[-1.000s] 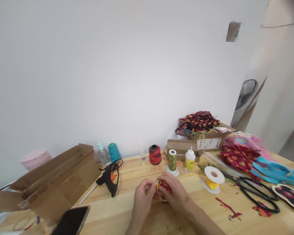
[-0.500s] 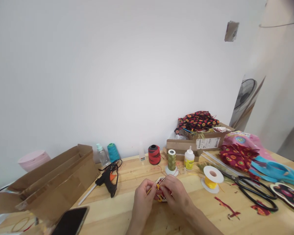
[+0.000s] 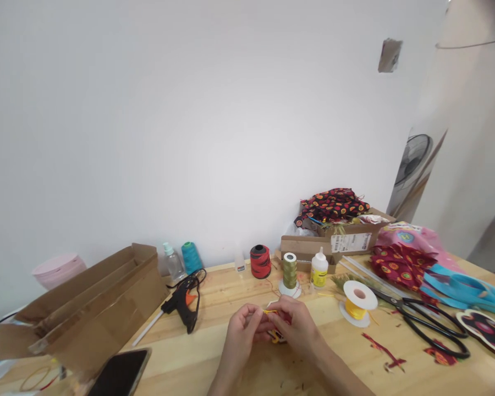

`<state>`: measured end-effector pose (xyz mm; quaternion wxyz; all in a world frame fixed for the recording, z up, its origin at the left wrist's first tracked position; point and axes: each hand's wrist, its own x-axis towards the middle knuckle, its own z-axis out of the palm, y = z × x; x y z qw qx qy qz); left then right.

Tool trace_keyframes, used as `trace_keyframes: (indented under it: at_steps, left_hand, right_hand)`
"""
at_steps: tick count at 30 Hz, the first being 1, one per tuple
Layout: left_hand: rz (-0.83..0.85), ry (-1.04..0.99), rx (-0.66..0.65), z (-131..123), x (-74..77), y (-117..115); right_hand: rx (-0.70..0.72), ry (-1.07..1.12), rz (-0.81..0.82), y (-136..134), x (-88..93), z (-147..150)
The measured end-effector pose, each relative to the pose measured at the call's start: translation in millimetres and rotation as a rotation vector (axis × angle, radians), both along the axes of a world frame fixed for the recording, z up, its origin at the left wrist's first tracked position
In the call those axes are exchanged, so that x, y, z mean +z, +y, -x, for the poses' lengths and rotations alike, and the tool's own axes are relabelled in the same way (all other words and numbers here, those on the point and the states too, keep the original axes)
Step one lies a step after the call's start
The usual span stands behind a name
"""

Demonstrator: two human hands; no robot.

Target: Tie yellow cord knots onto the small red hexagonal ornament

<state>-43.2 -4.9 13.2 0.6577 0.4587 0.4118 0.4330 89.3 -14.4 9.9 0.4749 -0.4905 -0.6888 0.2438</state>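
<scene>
Both hands meet low in the middle of the view, above the wooden table (image 3: 181,360). My left hand (image 3: 242,333) pinches one end of a short yellow cord (image 3: 269,311). The cord's other end is gripped between the thumb and fingers of my right hand (image 3: 297,324). Under and behind the fingers lies a small piece with a white edge, dark red fabric and yellow cord (image 3: 277,336), largely hidden by the hands.
A glue gun (image 3: 183,305), phone (image 3: 119,374) and long cardboard box (image 3: 103,308) lie left. Behind stand a red spool (image 3: 260,262), green spool (image 3: 289,271) and glue bottle (image 3: 319,269). At right are a yellow cord spool (image 3: 356,311), black scissors (image 3: 421,316) and fabrics (image 3: 402,265).
The yellow cord now shows stretched between the fingertips of both hands. The fingers have shifted slightly and cover more of the small piece below.
</scene>
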Motion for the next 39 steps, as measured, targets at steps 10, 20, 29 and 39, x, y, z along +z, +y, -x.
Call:
trace_keyframes:
  at_steps: [10,20,29,39]
  left_hand:
    - [-0.226,0.227,0.008,5.0,-4.3,5.3]
    - [-0.268,0.276,-0.004,2.8,0.9,3.4]
    - [-0.283,0.269,-0.004,2.8,4.9,2.1]
    - [-0.225,0.176,-0.028,1.3,5.0,2.2]
  right_hand:
    - [0.143,0.438,0.428,7.0,-9.1,-2.0]
    - [0.086,0.366,0.373,9.1,-17.8,-0.5]
    - [-0.048,-0.02,0.022,-1.4,-0.4,-2.1]
    - [-0.059,0.037,-0.021,-3.6,2.0,1.4]
